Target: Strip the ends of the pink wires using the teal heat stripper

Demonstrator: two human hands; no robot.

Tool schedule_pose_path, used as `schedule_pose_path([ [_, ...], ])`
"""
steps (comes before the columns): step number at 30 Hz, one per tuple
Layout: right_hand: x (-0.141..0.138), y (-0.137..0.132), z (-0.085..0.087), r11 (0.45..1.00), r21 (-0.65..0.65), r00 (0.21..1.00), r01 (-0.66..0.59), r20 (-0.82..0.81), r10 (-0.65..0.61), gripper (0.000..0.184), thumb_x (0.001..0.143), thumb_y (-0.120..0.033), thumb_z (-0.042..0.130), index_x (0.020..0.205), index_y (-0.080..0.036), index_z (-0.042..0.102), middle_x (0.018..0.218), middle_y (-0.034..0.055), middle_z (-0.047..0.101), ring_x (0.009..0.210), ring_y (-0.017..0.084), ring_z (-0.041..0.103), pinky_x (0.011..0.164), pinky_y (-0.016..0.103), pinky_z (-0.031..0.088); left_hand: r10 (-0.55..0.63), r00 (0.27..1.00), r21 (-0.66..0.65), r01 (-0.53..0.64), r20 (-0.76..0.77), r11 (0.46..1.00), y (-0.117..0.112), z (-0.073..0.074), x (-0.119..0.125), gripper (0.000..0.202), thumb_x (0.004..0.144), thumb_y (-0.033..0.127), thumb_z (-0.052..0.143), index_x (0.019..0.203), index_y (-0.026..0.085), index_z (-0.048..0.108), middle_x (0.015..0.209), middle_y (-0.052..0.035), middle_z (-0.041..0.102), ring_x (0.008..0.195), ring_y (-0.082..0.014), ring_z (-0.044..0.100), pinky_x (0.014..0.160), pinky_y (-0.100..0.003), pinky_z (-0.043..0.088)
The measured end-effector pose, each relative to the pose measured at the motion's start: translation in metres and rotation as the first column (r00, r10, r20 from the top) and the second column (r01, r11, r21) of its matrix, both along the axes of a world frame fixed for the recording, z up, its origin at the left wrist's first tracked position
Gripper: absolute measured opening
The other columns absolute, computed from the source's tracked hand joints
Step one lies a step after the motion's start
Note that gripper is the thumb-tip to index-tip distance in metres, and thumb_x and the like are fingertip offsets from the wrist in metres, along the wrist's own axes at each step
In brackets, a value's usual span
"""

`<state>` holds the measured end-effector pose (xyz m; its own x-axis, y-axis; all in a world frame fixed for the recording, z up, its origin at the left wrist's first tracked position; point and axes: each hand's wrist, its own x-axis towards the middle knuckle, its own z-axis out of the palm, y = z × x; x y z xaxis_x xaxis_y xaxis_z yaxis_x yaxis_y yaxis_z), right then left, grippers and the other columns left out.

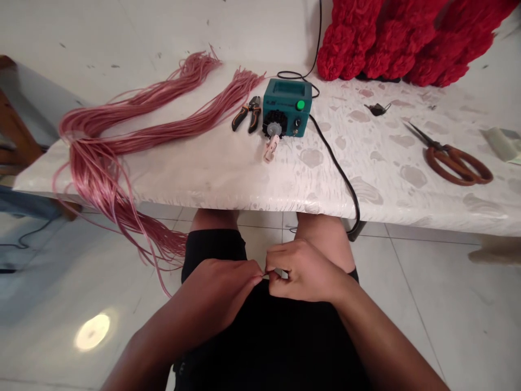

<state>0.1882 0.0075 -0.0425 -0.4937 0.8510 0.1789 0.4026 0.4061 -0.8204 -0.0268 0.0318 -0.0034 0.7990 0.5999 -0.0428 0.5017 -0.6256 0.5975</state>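
Over my lap, my left hand (230,285) and my right hand (299,271) meet at their fingertips, both pinched. Something tiny and thin seems to run between the two pinches, too small to make out. Ahead of them on the table (195,174) stands a small teal machine (288,108) with a green button, a knob and a pale pink clip (271,149) on its front spindle. Black-and-orange pliers (247,115) lie just left of the machine. Further left, long bundles of glossy pink cord (146,136) spread over the table, with one end hanging off the front edge.
Brown-handled scissors (456,160) lie at the right, near a small dark object (377,109) and a pale block (504,144). Red fabric flowers (391,43) stand at the back right. A black cable (337,168) runs from the machine over the table's front edge.
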Motion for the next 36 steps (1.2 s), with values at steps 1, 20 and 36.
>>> schedule_pose_path([
  [1, 0.000, 0.000, 0.000, 1.000, -0.007, 1.000, -0.004, -0.012, 0.004, 0.023, 0.075, -0.009, 0.058, 0.062, -0.019, 0.042, 0.065, -0.0059, 0.047, 0.060, 0.009, 0.044, 0.057, 0.024, 0.032, 0.007, 1.000, -0.004, -0.007, 0.000, 1.000, -0.001, 0.000, -0.001, 0.028, 0.103, 0.024, 0.044, 0.089, 0.023, 0.068, 0.074, 0.0012, 0.067, 0.063, -0.0145, 0.062, 0.063, -0.026, 0.045],
  [20, 0.001, -0.006, 0.000, 0.996, -0.004, 0.981, 0.094, -0.172, -0.094, 0.016, 0.072, -0.004, 0.056, 0.064, -0.017, 0.054, 0.068, -0.0046, 0.052, 0.058, 0.007, 0.045, 0.052, 0.023, 0.031, 0.076, 0.994, -0.068, -0.081, -0.076, 0.994, -0.002, 0.002, -0.007, 0.023, 0.104, 0.027, 0.045, 0.089, 0.024, 0.063, 0.079, 0.0059, 0.067, 0.068, -0.0113, 0.060, 0.065, -0.026, 0.040],
  [36, -0.003, -0.005, 0.014, 0.988, -0.081, 0.954, 0.134, -0.259, -0.150, 0.006, 0.090, -0.020, 0.062, 0.093, -0.020, 0.067, 0.075, -0.0018, 0.061, 0.067, 0.012, 0.056, 0.061, 0.025, 0.045, 0.218, 0.922, 0.051, -0.247, 0.321, 0.968, -0.006, 0.004, 0.001, 0.015, 0.097, 0.014, 0.056, 0.087, 0.023, 0.062, 0.069, 0.0086, 0.063, 0.057, -0.0064, 0.056, 0.057, -0.018, 0.041],
])
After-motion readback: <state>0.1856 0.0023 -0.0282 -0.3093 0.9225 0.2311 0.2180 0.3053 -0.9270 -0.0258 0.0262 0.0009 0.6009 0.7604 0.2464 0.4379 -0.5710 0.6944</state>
